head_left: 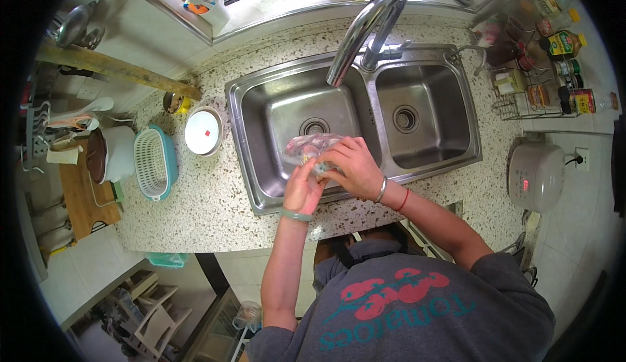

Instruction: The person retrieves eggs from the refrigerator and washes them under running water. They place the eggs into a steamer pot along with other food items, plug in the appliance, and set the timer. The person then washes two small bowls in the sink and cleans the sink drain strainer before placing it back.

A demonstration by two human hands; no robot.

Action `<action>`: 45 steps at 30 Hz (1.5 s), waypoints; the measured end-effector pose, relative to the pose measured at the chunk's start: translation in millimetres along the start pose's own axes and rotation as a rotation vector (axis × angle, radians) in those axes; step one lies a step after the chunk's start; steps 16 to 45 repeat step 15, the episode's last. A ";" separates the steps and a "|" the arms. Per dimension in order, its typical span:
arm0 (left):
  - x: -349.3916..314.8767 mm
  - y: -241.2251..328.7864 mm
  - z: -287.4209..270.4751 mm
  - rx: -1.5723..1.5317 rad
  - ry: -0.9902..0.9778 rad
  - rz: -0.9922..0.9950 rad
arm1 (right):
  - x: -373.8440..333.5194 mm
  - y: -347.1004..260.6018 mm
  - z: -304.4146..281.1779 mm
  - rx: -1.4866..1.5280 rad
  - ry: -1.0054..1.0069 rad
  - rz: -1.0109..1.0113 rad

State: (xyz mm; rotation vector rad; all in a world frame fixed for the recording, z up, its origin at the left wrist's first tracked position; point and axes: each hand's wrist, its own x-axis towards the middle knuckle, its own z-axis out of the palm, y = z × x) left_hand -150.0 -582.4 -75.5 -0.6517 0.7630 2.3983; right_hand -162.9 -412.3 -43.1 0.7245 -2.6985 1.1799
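Over the front of the left sink basin, I hold a clear plastic bag with reddish and pale contents that I cannot make out. My left hand, with a green bangle at the wrist, grips the bag from its near side. The fingers of my right hand are closed on the bag's gathered near end, close to the left fingertips. A silver bangle and a red cord circle my right wrist. Both hands hide part of the bag. Beyond them a chrome faucet arches over the sink.
To the right lies a second basin. White bowls and a blue-and-white colander basket stand on the speckled counter at left. A rice cooker and a wire rack with bottles and jars occupy the right side.
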 end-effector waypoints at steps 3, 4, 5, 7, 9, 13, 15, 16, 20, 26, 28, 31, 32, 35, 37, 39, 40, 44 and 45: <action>-3.4 7.0 8.7 -0.005 -0.011 -0.013 | 2.5 9.5 7.8 0.217 0.073 0.199; -7.1 9.8 13.7 0.039 0.013 -0.014 | 4.0 13.8 10.1 0.316 0.105 0.295; -11.5 13.7 19.0 0.084 0.040 -0.013 | 6.9 22.1 11.4 0.592 0.130 0.451; -18.5 19.9 23.6 0.301 0.079 0.046 | 11.6 38.9 5.8 1.139 0.182 0.763; -14.5 19.7 8.2 0.497 0.224 0.190 | 13.9 37.7 1.1 1.380 0.232 0.818; 1.1 10.5 -23.5 0.335 0.169 0.061 | 8.8 47.0 0.8 1.800 0.202 0.776; 8.4 3.0 -34.7 0.245 0.130 -0.017 | 10.4 46.4 -3.3 1.921 0.130 0.730; 8.4 3.0 -34.7 0.245 0.130 -0.017 | 10.4 46.4 -3.3 1.921 0.130 0.730; 8.4 3.0 -34.7 0.245 0.130 -0.017 | 10.4 46.4 -3.3 1.921 0.130 0.730; 8.4 3.0 -34.7 0.245 0.130 -0.017 | 10.4 46.4 -3.3 1.921 0.130 0.730; 8.4 3.0 -34.7 0.245 0.130 -0.017 | 10.4 46.4 -3.3 1.921 0.130 0.730; 8.4 3.0 -34.7 0.245 0.130 -0.017 | 10.4 46.4 -3.3 1.921 0.130 0.730; 8.4 3.0 -34.7 0.245 0.130 -0.017 | 10.4 46.4 -3.3 1.921 0.130 0.730; 8.4 3.0 -34.7 0.245 0.130 -0.017 | 10.4 46.4 -3.3 1.921 0.130 0.730; 8.4 3.0 -34.7 0.245 0.130 -0.017 | 10.4 46.4 -3.3 1.921 0.130 0.730; 8.4 3.0 -34.7 0.245 0.130 -0.017 | 10.4 46.4 -3.3 1.921 0.130 0.730; 8.4 3.0 -34.7 0.245 0.130 -0.017 | 10.4 46.4 -3.3 1.921 0.130 0.730; 8.4 3.0 -34.7 0.245 0.130 -0.017 | 10.4 46.4 -3.3 1.921 0.130 0.730; 8.4 3.0 -34.7 0.245 0.130 -0.017 | 10.4 46.4 -3.3 1.921 0.130 0.730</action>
